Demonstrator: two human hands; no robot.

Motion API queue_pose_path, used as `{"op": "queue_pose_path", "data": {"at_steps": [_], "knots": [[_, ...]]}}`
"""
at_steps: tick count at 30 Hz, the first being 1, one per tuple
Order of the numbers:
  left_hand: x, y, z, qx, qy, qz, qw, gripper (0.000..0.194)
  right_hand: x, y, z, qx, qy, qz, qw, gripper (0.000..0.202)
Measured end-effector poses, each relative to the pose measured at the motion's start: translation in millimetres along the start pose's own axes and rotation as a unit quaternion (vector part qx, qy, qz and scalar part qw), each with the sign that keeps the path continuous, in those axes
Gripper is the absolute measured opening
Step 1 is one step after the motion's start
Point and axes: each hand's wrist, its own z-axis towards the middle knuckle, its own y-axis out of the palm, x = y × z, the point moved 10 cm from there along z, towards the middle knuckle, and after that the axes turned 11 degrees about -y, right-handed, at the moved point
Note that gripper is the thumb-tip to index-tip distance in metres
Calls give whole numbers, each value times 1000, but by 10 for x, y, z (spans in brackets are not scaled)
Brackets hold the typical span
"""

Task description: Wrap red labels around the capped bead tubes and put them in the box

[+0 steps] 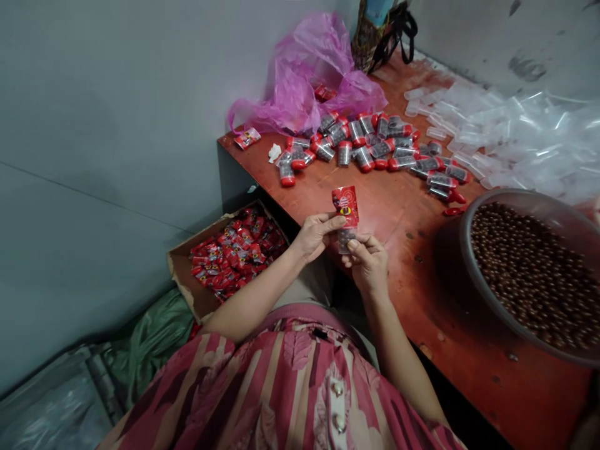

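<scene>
Over the table's near edge, my left hand pinches a red printed wrapper sleeve between thumb and fingers. Below the sleeve shows a small clear tube with dark balls inside, its top covered by the sleeve. My right hand grips the lower part of that tube with thumb and fingertips. Farther back on the table lies a heap of filled tubes with red caps. On my left, a cardboard box holds many tubes in red wrappers.
A large tub of brown balls stands on the red table at right. Behind it are piled clear empty tubes. A pink plastic bag and a loose red wrapper lie by the wall.
</scene>
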Motion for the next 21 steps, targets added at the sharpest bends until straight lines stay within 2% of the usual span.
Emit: {"op": "queue_pose_path", "data": {"at_steps": [2, 5, 6, 9, 11, 17, 19, 21], "knots": [[13, 4, 8, -2, 7, 9, 1000, 27, -66, -24, 9, 12, -31, -30, 999, 22], [-20, -16, 26, 9, 4, 4, 1000, 30, -260, -97, -3, 54, -116, -120, 985, 20], [-38, -23, 29, 15, -2, 3, 1000, 30, -270, -99, -2, 56, -119, -122, 984, 21], [-56, -35, 16, 34, -11, 19, 999, 32, -121, -46, 26, 37, -43, -43, 997, 23], [-35, -32, -1, 43, -6, 30, 999, 32, -76, -22, 37, 36, -18, -12, 999, 24], [-55, -40, -6, 51, 7, -7, 999, 30, -270, -63, -5, 61, -133, -131, 981, 21], [-89, -45, -7, 45, 0, -5, 999, 31, -243, -82, -20, 59, -125, -129, 982, 21], [-126, -32, -12, 23, -21, 10, 999, 34, -155, -90, -26, 53, -78, -84, 992, 21]]}}
